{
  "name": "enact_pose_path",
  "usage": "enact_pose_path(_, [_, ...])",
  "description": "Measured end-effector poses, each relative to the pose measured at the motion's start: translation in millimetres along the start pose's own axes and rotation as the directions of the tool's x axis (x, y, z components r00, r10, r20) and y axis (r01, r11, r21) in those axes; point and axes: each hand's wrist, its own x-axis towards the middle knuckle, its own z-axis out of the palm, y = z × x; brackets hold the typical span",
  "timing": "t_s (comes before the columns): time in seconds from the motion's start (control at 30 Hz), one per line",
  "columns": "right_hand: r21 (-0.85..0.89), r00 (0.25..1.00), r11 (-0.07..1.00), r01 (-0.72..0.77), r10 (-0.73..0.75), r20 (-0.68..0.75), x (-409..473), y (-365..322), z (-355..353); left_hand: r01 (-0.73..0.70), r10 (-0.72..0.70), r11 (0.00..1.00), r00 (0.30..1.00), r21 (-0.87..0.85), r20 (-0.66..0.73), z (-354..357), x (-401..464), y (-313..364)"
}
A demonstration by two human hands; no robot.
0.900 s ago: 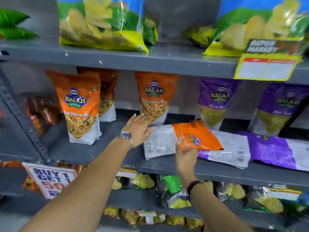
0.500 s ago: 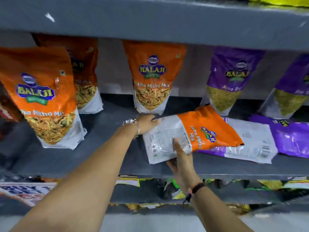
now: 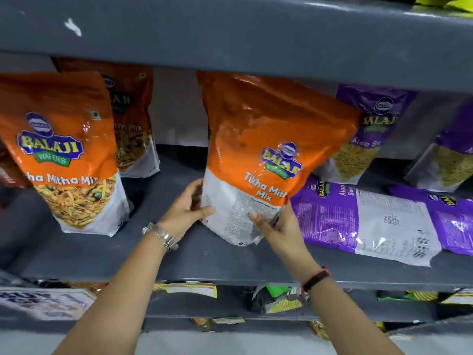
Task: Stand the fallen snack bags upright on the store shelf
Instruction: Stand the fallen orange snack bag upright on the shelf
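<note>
An orange Tikha Mitha Mix bag [image 3: 258, 139] stands nearly upright on the grey shelf [image 3: 204, 262], tilted a little, its back facing me. My left hand [image 3: 186, 211] grips its lower left edge and my right hand [image 3: 276, 224] grips its lower right corner. Just to the right, a purple Aloo Sev bag [image 3: 363, 219] lies flat on the shelf. A second purple bag [image 3: 450, 216] lies flat beyond it, partly under its edge.
Upright orange bags stand at the left front [image 3: 64, 155] and behind it [image 3: 133, 124]. Purple bags stand at the back right [image 3: 368, 139] and far right [image 3: 450, 162]. The upper shelf's edge [image 3: 230, 39] hangs close above. Lower shelves hold more packets.
The orange bag lay flat on the purple bags; both hands have tipped it up to near vertical. My view has moved closer to the shelf.
</note>
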Motion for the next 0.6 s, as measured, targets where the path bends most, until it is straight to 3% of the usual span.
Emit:
enact_pose_path(0.1, [-0.044, 0.989, 0.999, -0.016, 0.022, 0.145, 25.8, 3.8, -1.8, -0.029, 0.027, 0.999, 0.993, -0.018, -0.114, -3.1, -5.1, -15.1])
enact_pose_path(0.2, [-0.040, 0.979, 0.999, -0.029, 0.037, 0.199, 33.4, 9.3, -2.3, -0.020, 0.023, 0.999, 0.991, 0.031, -0.130, -3.6, -7.1, -25.0])
enact_pose_path(0.3, [0.034, 0.987, 0.999, 0.008, -0.013, 0.160, 11.3, 12.1, 5.0, 0.006, 0.004, 0.994, 0.996, 0.113, -0.085, -4.6, -0.6, -20.8])
enact_pose_path(0.43, [0.103, 0.993, 0.988, 0.114, -0.118, 0.026, -31.0, 13.2, 13.0, -0.011, 0.030, 0.996, 0.977, 0.089, -0.211, -1.7, 1.2, -19.8])
enact_pose_path(0.53, [0.111, 0.995, 0.992, 0.055, -0.045, -0.094, -11.8, 7.9, 4.3, -0.005, 0.017, 0.998, 0.979, 0.059, -0.203, 2.0, -18.0, -17.9])
enact_pose_path(0.6, [0.119, 1.000, 0.993, -0.020, 0.021, -0.012, 13.9, 5.3, 3.0, -0.022, 0.029, 0.999, 0.988, 0.046, -0.154, 6.0, -26.4, -18.8])
